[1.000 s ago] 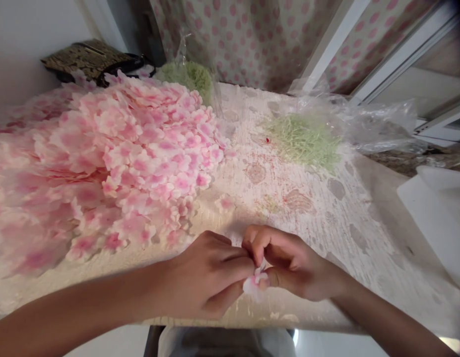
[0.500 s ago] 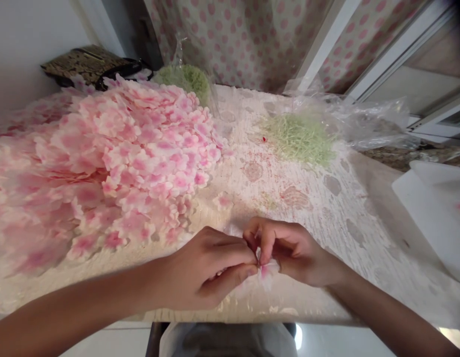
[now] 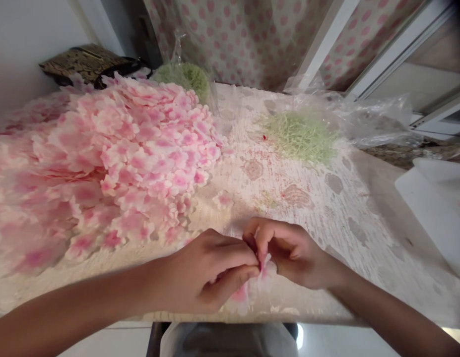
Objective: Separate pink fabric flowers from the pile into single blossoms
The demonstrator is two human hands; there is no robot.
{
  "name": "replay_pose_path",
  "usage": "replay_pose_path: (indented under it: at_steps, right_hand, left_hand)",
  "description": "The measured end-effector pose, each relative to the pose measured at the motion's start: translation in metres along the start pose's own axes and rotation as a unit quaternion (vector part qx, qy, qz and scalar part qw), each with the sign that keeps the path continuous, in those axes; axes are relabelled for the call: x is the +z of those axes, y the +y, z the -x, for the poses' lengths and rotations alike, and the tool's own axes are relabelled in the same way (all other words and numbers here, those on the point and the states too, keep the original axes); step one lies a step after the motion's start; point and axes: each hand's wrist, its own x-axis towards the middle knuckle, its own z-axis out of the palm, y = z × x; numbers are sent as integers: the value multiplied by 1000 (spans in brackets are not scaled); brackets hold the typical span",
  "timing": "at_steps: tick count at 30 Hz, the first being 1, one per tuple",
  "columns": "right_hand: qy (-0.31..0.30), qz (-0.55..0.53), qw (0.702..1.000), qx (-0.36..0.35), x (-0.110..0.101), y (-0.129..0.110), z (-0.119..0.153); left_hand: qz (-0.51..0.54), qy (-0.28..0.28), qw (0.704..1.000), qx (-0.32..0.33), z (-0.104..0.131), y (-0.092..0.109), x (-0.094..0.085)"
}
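Near the front edge of the table, my left hand (image 3: 218,270) and my right hand (image 3: 285,250) meet fingertip to fingertip. Between them is a small pink and white fabric flower (image 3: 267,267), pinched by the thumb and fingers of both hands. Its centre is hidden behind my fingertips. Below my left thumb, another pink flower (image 3: 240,293) shows partly; whether I hold it or it lies on the cloth, I cannot tell. To the left spreads a large heap of pink fabric flowers (image 3: 140,144). A single loose flower (image 3: 223,199) lies on the cloth beyond my hands.
Pale green thread-like strands (image 3: 304,136) lie at the back right beside a clear plastic bag (image 3: 378,119). A bag of green strands (image 3: 194,79) stands behind the heap, near a snakeskin-patterned bag (image 3: 88,62). A white container (image 3: 434,208) is at the right. The patterned tablecloth (image 3: 326,223) covers the table.
The flower between my fingertips has turned and shows more of its petals. More of the pink flower below my left thumb is visible. Both hands have hardly moved.
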Motion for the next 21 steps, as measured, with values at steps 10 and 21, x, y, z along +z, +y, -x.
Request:
replay_pose_path:
  at_steps: [10, 21]
  right_hand:
    - [-11, -64, 998, 13, -4, -2, -3]
    - [-16, -23, 1000, -5, -8, -5, -1]
  left_hand:
    - [-19, 0, 1000, 12, -6, 4, -5]
    - [-116, 131, 982, 66, 1, -1, 10]
